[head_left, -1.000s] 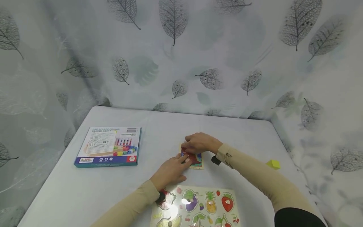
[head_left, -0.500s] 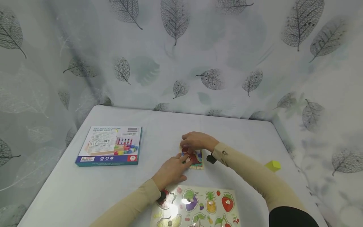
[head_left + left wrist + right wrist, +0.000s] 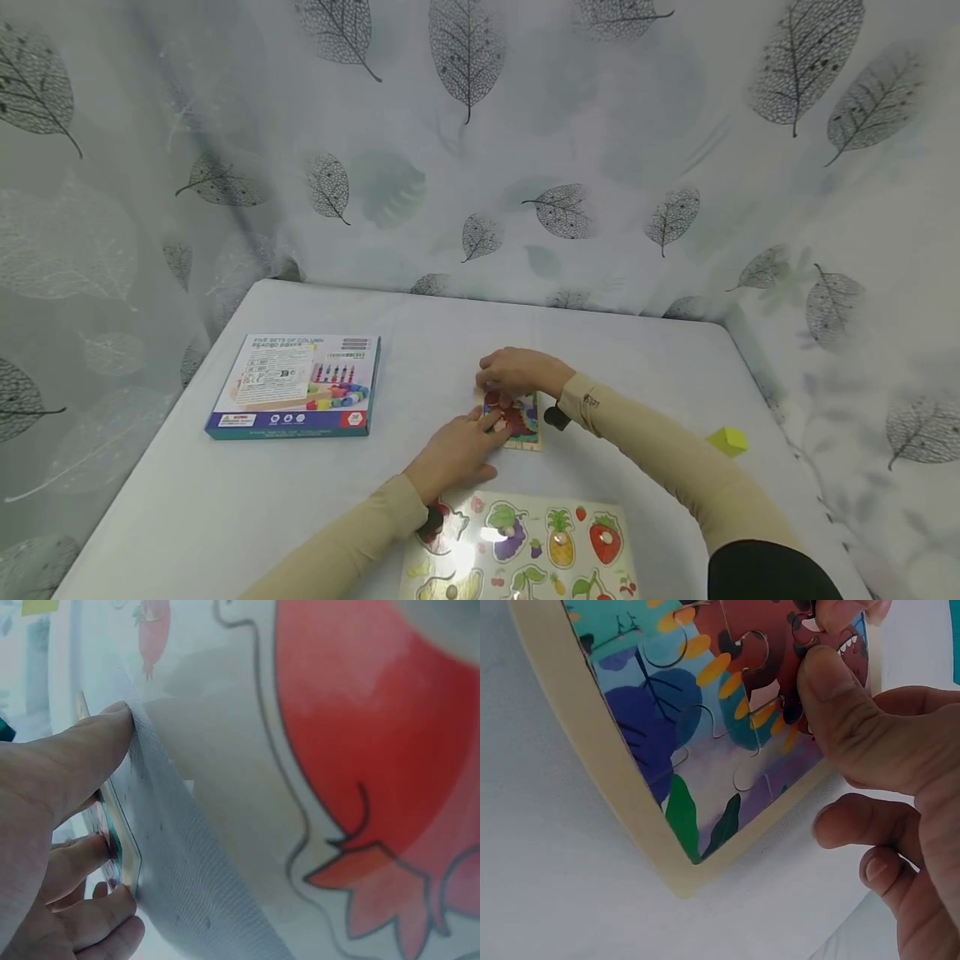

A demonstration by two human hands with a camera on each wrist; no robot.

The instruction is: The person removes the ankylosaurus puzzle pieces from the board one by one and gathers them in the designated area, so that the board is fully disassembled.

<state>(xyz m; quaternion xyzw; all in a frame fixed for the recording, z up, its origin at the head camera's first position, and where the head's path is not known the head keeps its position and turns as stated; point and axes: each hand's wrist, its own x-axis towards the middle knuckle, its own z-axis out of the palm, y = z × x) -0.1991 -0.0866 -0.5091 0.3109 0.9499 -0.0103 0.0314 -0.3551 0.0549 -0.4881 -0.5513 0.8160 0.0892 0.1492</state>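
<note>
A small jigsaw puzzle (image 3: 528,427) with a wooden frame and a red-brown dinosaur picture lies mid-table. My right hand (image 3: 522,372) bends over its far left part. In the right wrist view, the thumb (image 3: 832,682) and a fingertip pinch a dinosaur puzzle piece (image 3: 802,634) at the picture's head end, while the other fingers curl off the board. Seams between the fitted pieces show. My left hand (image 3: 457,450) rests its extended fingertips on the puzzle's near left side; the left wrist view shows its fingers along the board's edge (image 3: 129,859), thumb apart.
A glossy fruit peg board (image 3: 517,546) lies in front of the puzzle, under the left wrist. At the left sits a flat boxed bead set (image 3: 296,387). A yellow block (image 3: 727,442) stands to the right, beside the right forearm. Leaf-print curtains (image 3: 480,167) surround the table.
My right hand has shifted slightly to the left over the puzzle, its wrist a little lower. The left hand stays on the puzzle's side. The whole view has drifted a little.
</note>
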